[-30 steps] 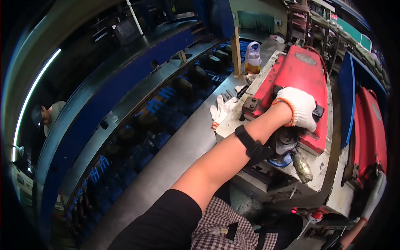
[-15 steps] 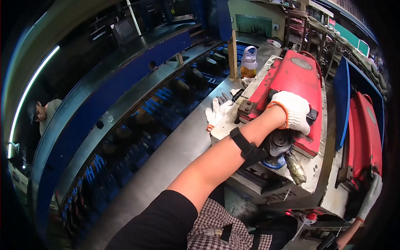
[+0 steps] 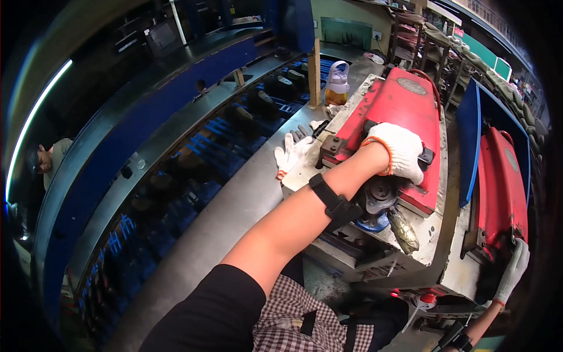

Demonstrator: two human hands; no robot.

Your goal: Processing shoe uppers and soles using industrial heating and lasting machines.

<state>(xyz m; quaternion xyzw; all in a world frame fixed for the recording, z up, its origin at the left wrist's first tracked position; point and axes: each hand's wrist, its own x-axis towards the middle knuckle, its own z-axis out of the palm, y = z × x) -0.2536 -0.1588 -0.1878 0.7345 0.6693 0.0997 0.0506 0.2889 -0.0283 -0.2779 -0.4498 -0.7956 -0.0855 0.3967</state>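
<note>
My left hand (image 3: 397, 152), in a white knit glove with an orange cuff, is closed round the black handle (image 3: 427, 156) of a red machine cover (image 3: 387, 108). The handle sticks out on both sides of the glove. At the far right, my right hand (image 3: 514, 264), also gloved, has its fingers hooked at the front edge of a second red cover (image 3: 503, 182), where a dark handle partly shows. Below my left hand sits a round dark metal part (image 3: 380, 195), with a crumpled, shiny wrapped piece (image 3: 403, 230) beside it.
A pair of loose gloves (image 3: 291, 154) and a bottle of amber liquid (image 3: 337, 85) lie left of the first machine. Further left runs a blue-framed conveyor (image 3: 234, 132) carrying dark shoe-like items. Blue panels (image 3: 471, 141) stand between the machines. Across the conveyor is another person (image 3: 56, 158).
The whole view has shifted slightly, so both machines sit a little further left. Both hands keep their places on the red covers.
</note>
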